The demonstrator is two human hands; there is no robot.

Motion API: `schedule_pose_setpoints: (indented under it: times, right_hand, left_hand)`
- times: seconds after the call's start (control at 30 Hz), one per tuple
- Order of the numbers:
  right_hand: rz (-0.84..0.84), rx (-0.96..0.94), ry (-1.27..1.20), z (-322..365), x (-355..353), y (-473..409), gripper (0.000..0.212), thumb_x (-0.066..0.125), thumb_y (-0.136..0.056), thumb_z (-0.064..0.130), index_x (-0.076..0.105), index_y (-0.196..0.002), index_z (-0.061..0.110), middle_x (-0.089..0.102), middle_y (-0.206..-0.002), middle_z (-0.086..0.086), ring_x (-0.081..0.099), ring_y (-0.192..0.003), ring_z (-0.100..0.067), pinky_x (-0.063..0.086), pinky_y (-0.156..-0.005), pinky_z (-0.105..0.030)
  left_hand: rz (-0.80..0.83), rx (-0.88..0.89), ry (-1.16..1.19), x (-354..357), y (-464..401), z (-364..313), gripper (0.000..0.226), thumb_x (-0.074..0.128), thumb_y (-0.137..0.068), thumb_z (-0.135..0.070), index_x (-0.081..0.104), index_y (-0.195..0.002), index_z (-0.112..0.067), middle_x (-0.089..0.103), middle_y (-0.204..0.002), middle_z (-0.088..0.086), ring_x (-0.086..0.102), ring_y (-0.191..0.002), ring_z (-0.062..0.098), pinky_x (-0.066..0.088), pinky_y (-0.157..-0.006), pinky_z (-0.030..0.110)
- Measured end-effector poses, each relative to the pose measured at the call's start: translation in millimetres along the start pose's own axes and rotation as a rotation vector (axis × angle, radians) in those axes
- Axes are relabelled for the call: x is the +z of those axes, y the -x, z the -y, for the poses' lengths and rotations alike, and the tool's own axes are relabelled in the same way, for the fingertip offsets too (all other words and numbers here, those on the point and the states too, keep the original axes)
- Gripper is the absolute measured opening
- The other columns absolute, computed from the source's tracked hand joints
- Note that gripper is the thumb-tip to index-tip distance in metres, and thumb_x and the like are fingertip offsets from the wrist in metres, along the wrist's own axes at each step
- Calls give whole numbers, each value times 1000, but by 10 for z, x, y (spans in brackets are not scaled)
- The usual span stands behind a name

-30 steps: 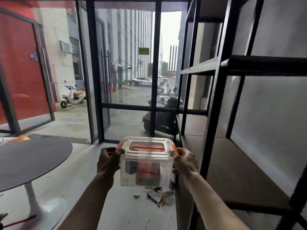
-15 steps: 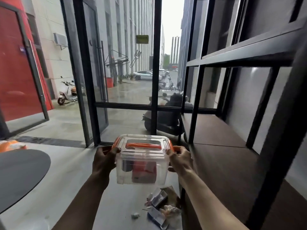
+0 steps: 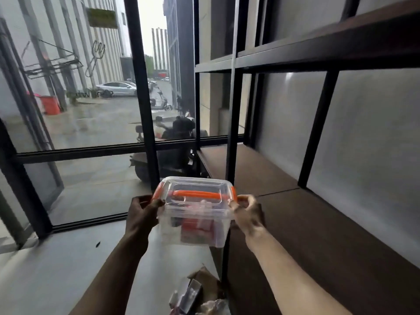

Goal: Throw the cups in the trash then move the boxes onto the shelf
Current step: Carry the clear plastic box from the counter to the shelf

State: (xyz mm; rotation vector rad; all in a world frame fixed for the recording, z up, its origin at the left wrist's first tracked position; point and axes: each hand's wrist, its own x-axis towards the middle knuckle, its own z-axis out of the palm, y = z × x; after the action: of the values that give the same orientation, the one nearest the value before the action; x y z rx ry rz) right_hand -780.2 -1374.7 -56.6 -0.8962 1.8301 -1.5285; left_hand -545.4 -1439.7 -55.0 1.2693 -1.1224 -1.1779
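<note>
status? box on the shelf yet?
Not yet. Both hands, left hand and right hand, hold the clear box in the air beside the brown shelf board, which shows no boxes. No cups or trash bin in view, so that step is unconfirmed.

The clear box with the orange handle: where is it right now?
In the head view, the clear box is low and centre, held in the air between the left hand and right hand, just left of the brown shelf, not yet on it.
</note>
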Motion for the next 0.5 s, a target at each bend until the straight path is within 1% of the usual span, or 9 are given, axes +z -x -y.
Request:
schedule_pose_setpoints:
  times: [0.03, 0.07, 0.13, 0.17, 0.2, 0.27, 0.33, 0.43, 0.5]
  right_hand:
    - [-44, 14, 10, -56, -32, -133, 24, 72, -82, 35, 62, -99, 22, 71, -93, 1, 68, -84, -20, 59, -82, -47]
    - [-84, 25, 16, -117, -77, -269, 24, 72, -81, 37, 62, -99, 24, 71, -93, 2, 68, -84, -19, 59, -83, -46]
    - [-159, 57, 24, -254, -211, -543, 27, 71, -79, 39, 62, -100, 26, 71, -95, 2, 68, -85, -18, 59, -80, -44]
    - [-183, 77, 14, -317, -295, -669, 28, 71, -79, 41, 61, -101, 28, 71, -96, 2, 68, -85, -18, 60, -79, -44]
    - [-211, 94, 7, -408, -391, -816, 28, 71, -78, 42, 61, -101, 28, 70, -96, 2, 68, -85, -19, 61, -77, -45]
    - [-279, 120, 15, -564, -602, -1056, 28, 71, -80, 39, 60, -103, 27, 69, -98, 0, 68, -86, -20, 62, -76, -45]
    - [-341, 140, 16, -715, -828, -1305, 27, 72, -81, 39, 60, -102, 27, 68, -101, 0, 68, -87, -20, 62, -76, -47]
    - [-427, 190, 61, -890, -1134, -1586, 32, 75, -78, 44, 59, -100, 27, 68, -98, 0, 67, -87, -20, 61, -78, -48]
    - [-469, 215, 26, -978, -1296, -1714, 35, 76, -79, 45, 58, -102, 26, 66, -100, -1, 66, -88, -20, 61, -79, -49]
  left_hand:
    - [37, -13, -4, 150, -158, 16, 42, 74, -89, -23, 56, -125, -8, 66, -121, 19, 65, -108, 36, 56, -94, 56]
    - [78, -19, -10, 313, -303, 39, 45, 75, -87, -25, 57, -124, -8, 67, -120, 19, 66, -107, 36, 57, -93, 56]
    - [171, -28, -43, 691, -571, 102, 56, 78, -76, -33, 60, -123, -8, 69, -117, 18, 66, -99, 31, 58, -83, 49]
    - [216, -35, -52, 896, -685, 136, 58, 78, -73, -34, 60, -122, -8, 69, -116, 17, 65, -96, 29, 58, -82, 48]
    - [260, -40, -58, 1105, -786, 174, 54, 78, -76, -31, 60, -121, -9, 69, -115, 17, 65, -97, 29, 57, -86, 52]
    - [343, -49, -87, 1527, -948, 257, 35, 75, -87, -20, 59, -116, -10, 69, -114, 16, 65, -100, 31, 55, -94, 58]
    - [403, -59, -104, 1946, -1117, 358, 26, 73, -90, -16, 60, -112, -13, 69, -112, 14, 66, -99, 31, 55, -94, 56]
    - [492, -60, -161, 2519, -1280, 498, 28, 73, -89, -17, 62, -113, -12, 71, -110, 13, 66, -92, 26, 57, -81, 44]
    - [560, -60, -171, 2867, -1371, 560, 27, 73, -88, -18, 64, -113, -12, 72, -108, 14, 67, -89, 25, 56, -71, 37]
